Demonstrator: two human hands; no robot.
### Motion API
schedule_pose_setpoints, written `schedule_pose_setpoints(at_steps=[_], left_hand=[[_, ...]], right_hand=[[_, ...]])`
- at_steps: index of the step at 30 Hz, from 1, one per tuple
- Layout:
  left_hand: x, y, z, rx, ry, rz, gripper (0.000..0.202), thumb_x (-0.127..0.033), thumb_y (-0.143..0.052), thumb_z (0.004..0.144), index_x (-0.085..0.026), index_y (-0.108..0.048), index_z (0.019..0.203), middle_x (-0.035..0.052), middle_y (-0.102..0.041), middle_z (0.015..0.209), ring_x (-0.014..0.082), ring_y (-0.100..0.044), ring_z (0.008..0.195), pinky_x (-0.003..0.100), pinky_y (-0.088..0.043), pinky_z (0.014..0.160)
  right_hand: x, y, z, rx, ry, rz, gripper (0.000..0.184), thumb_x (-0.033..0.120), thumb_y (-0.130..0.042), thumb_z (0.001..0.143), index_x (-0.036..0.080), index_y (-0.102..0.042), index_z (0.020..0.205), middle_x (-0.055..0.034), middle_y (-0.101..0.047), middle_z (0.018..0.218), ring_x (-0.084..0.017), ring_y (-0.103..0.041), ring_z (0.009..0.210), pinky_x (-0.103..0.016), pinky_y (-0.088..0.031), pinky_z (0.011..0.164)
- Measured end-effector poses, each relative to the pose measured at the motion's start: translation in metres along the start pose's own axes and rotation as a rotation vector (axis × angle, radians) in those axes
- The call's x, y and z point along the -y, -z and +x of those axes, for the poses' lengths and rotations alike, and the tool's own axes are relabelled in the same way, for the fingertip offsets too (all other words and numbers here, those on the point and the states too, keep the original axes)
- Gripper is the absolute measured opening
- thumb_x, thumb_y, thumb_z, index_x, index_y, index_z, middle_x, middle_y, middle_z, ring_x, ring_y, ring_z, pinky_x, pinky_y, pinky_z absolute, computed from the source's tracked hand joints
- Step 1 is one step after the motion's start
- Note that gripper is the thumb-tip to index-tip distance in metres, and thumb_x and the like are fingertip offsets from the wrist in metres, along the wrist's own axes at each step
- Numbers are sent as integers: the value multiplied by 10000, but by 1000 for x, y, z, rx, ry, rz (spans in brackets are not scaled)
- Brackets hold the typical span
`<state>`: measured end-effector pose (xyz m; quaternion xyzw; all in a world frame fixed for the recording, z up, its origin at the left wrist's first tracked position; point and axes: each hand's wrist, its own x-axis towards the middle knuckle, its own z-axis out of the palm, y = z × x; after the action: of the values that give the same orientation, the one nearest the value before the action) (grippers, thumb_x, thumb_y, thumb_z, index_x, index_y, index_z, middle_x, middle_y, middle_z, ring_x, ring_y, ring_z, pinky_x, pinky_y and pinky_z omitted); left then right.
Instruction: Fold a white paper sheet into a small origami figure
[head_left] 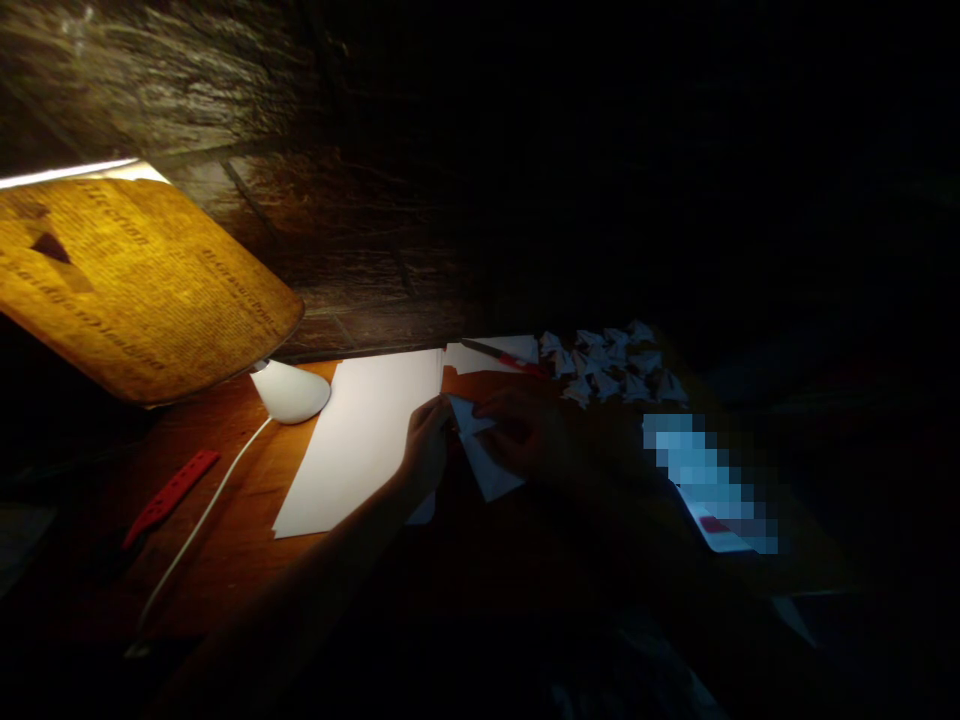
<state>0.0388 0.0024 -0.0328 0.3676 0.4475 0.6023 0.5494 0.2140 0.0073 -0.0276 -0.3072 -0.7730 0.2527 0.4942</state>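
Between my two hands is a folded sheet of white paper (pixel 489 470), narrow at the top and wider below. My left hand (pixel 426 432) pinches its upper left corner. On its right side, the fingers of my right hand (pixel 517 428) are bent against the upper part of the paper; deep shadow hides much of that hand. A stack of white paper (pixel 367 430) lies left of my left hand and partly behind it. Past my right hand, several small folded paper figures (pixel 615 362) sit in rows.
A lamp with a printed yellow shade (pixel 142 280) and white base (pixel 296 392) stands at the left, its cord running forward. Near it lies a red strip-like object (pixel 171 495). Scissors with red handles (pixel 510 360) rest on more paper at the back. A lit screen (pixel 712 490) glows at right.
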Motion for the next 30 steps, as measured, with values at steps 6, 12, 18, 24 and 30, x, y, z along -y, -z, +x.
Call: schedule_pose_setpoints(at_steps=[6, 12, 18, 24, 30], left_hand=[[0, -2, 0, 40, -24, 39, 323, -412, -847, 671, -167, -653, 755, -2, -645, 672, 112, -584, 609, 211, -471, 551], [-2, 0, -2, 39, -86, 161, 274, -303, -870, 647, -144, -712, 803, 16, -699, 718, 129, -635, 657, 221, -499, 603], [-2, 1, -2, 33, -75, 155, 326, -313, -887, 633, -141, -727, 859, 5, -682, 699, 118, -611, 625, 217, -480, 583], [0, 4, -2, 30, -46, 215, 367, -423, -852, 687, -135, -636, 614, -4, -588, 572, 94, -518, 525, 212, -389, 496], [-2, 3, -3, 72, -58, 281, 347, -398, -866, 670, -129, -655, 608, 3, -594, 585, 95, -511, 542, 203, -371, 486]], right_hand=[[-4, 4, 0, 24, -43, -62, 188, 246, -700, 859, 240, -761, 1036, -66, -698, 1032, -210, -666, 948, -345, -554, 807], [-1, 1, -1, -50, -193, 124, 244, 342, -667, 860, 204, -696, 1059, -59, -724, 979, -192, -664, 844, -311, -527, 726], [0, -2, 0, -5, -444, 110, 218, 383, -637, 876, 189, -717, 817, -37, -725, 764, -168, -622, 664, -283, -454, 616], [3, -2, 2, 16, -509, 220, 177, 328, -633, 845, 183, -709, 778, -29, -722, 740, -161, -624, 670, -270, -465, 625], [1, -3, 3, 35, -512, 286, 186, 364, -671, 821, 186, -702, 775, -32, -722, 764, -160, -635, 698, -275, -481, 658]])
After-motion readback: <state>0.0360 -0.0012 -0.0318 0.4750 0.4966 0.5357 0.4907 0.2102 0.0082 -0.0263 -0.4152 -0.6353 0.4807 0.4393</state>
